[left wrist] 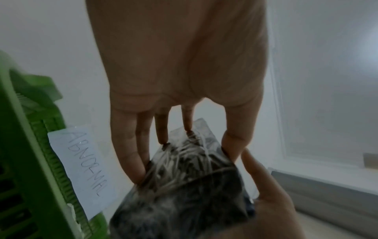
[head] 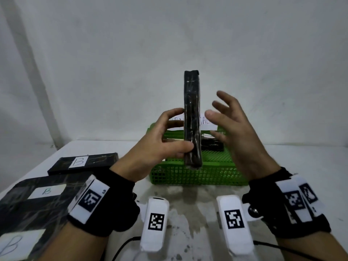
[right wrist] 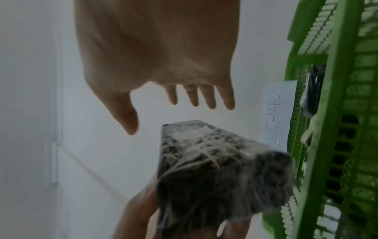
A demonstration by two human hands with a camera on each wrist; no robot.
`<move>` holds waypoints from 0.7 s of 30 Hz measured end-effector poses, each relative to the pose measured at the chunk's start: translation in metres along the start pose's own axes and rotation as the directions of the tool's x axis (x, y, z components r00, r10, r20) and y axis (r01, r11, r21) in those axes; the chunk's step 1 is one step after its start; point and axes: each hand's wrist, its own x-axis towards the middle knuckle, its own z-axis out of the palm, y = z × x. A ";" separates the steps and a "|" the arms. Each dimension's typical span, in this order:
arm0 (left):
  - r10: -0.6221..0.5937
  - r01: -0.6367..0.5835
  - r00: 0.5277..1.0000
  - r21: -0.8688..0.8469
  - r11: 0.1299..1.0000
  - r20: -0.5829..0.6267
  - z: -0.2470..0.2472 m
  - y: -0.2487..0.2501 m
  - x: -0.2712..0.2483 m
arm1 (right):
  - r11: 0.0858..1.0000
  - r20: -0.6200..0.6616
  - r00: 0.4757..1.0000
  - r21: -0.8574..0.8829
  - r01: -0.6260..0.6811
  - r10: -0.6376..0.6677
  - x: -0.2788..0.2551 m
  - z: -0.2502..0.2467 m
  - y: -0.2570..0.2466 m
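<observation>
1. The left hand (head: 160, 146) grips the black wrapped package (head: 191, 119) by its lower half. The thumb (head: 181, 147) is curled against one side, and the fingers (left wrist: 131, 145) press on the opposite side.
2. The package stands upright with its narrow edge toward the head camera. It is raised above the green basket (head: 197, 178) and clear of it.
3. The right hand (head: 239, 132) is spread wide, its fingers (right wrist: 208, 97) straight and apart, and it holds nothing. It hovers just beside the package's right face. The right wrist view shows its thumb apart from the wrap, but the left wrist view is blurred, so I cannot tell whether any fingertip touches.
4. A paper label (left wrist: 81, 161) reading "ABNORMAL" sits on the basket's far rim, behind the package. A smaller black item (head: 211, 144) lies inside the basket.
</observation>
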 end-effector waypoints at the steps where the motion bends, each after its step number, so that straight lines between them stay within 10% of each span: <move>1: 0.006 -0.007 1.000 0.031 0.999 0.027 0.001 0.000 -0.001 | 0.998 0.018 0.998 -0.027 -0.054 0.054 0.001 -0.002 0.003; 12: -0.007 0.000 0.994 0.060 0.998 0.108 0.009 0.001 -0.004 | 0.974 -0.076 0.993 -0.216 0.073 -0.092 -0.010 0.011 0.002; 21: 0.049 -0.072 0.993 0.239 0.968 0.103 -0.006 0.013 -0.007 | 0.996 0.181 0.983 0.090 -0.003 -0.013 -0.014 0.012 -0.023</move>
